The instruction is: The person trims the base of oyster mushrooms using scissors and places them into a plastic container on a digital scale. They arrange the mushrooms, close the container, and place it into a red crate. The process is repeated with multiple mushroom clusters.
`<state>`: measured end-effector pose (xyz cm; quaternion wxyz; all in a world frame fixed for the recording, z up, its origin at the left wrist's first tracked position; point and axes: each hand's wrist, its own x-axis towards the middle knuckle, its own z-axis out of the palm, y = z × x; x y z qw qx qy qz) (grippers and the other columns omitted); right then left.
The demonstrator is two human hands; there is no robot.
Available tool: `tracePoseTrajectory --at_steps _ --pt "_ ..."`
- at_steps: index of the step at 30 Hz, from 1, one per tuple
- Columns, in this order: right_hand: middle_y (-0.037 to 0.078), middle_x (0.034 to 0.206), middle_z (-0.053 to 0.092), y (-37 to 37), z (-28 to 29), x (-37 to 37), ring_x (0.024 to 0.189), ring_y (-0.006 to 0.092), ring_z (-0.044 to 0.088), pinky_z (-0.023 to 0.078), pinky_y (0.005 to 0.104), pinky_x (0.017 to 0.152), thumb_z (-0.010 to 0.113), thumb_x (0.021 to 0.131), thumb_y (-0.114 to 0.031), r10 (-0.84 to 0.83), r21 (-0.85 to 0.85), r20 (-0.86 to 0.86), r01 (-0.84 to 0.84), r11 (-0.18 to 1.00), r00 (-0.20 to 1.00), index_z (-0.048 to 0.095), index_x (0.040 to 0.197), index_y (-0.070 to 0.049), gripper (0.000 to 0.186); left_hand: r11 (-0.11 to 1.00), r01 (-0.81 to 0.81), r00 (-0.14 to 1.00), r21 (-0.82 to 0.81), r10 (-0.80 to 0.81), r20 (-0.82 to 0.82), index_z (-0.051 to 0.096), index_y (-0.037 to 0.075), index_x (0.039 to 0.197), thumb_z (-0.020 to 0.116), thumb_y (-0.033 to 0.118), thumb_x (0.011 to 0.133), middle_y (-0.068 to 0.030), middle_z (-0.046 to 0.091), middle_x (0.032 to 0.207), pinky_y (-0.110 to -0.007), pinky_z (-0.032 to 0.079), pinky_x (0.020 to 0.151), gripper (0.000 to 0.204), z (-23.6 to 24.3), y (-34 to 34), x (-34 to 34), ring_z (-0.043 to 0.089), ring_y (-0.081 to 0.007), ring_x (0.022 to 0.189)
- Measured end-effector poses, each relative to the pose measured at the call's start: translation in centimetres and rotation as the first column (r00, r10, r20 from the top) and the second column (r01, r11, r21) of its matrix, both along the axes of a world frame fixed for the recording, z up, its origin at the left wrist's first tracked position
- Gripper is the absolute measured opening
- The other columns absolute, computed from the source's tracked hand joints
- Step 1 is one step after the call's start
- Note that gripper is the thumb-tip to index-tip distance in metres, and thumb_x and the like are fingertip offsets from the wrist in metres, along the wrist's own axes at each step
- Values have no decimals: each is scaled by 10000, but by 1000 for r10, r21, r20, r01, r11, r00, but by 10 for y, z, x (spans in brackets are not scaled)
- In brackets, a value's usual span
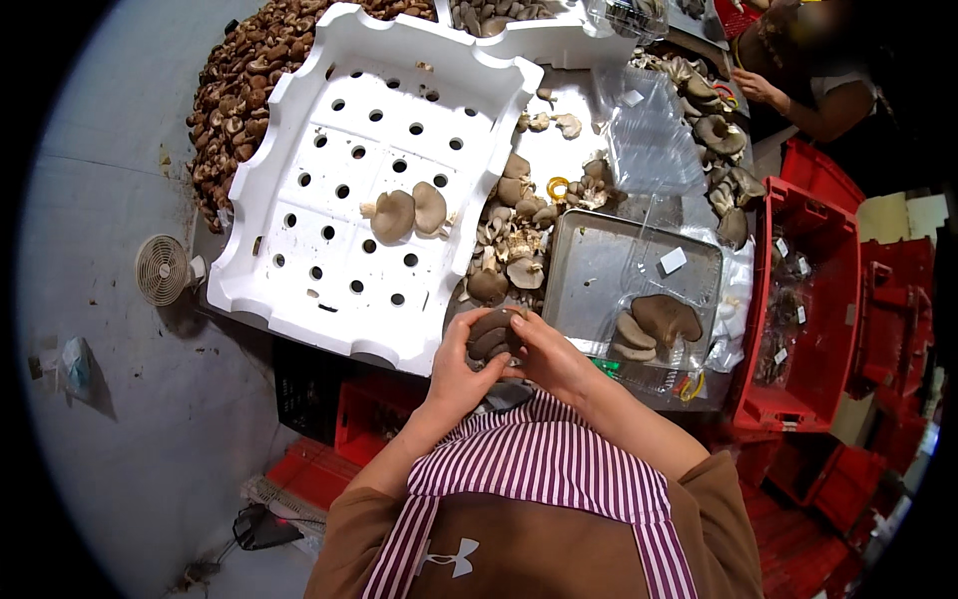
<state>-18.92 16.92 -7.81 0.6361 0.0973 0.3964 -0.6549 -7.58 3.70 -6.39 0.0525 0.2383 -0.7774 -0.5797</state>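
Close to my body, both hands are closed round a small cluster of grey-brown oyster mushrooms [489, 337]. My left hand [457, 364] grips its left side, and my right hand [551, 357] has its fingers on the top and right. Just beyond them lies a pile of loose oyster mushrooms [524, 272]. To the right, a metal tray [571, 285] bears an open clear plastic container [639, 285] with several oyster mushrooms [664, 321] inside. On the left, a white foam crate [364, 290] with holes in its floor holds a few oyster mushrooms [393, 217].
A heap of brown mushrooms [239, 100] rises behind the crate. Stacked clear plastic containers [654, 135] stand at the back. Red crates [833, 339] are on the right, a small fan [162, 270] on the left. At the far right, another person's hand [760, 88] shows.
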Motion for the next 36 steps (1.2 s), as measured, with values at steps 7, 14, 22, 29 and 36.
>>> tracePoseTrajectory --at_steps 7,14,22,29,36 --pt "99 1349 557 20 1 -48 1192 190 563 485 310 959 597 994 -262 240 193 -470 -166 967 850 432 1443 -53 522 676 -283 948 680 304 93 330 -14 1392 662 -36 849 -158 510 1330 -324 516 979 637 -29 -10 4 566 -209 1201" --pt "176 1121 651 2 17 -94 1060 326 632 515 399 915 656 906 -165 390 383 -919 -111 917 54 599 1224 -30 350 717 -370 928 590 256 271 360 4 1396 665 -37 858 -140 541 1309 -327 500 999 620 -101 9 34 571 -221 1198" --pt "133 938 688 -70 -70 -99 1003 291 619 345 526 1063 618 825 -137 517 753 -350 94 652 -781 656 925 -57 134 697 -461 887 549 377 267 370 18 1403 688 -20 846 -145 542 1301 -310 506 970 643 -135 6 34 574 -212 1177" --pt "115 951 712 -88 -107 -93 989 283 651 388 443 962 643 822 -147 621 855 -346 36 517 -703 622 1066 -72 257 723 -500 866 477 401 299 348 66 1460 688 8 866 -148 520 1360 -311 466 1004 686 -164 2 41 545 -230 1231" --pt "121 901 670 -68 -91 -73 916 297 645 428 443 871 651 777 -114 479 708 -546 -73 702 -687 613 1078 -79 305 909 -414 844 56 360 398 290 140 1543 683 138 904 -194 609 1255 -336 515 908 751 -166 7 56 636 -249 1085"
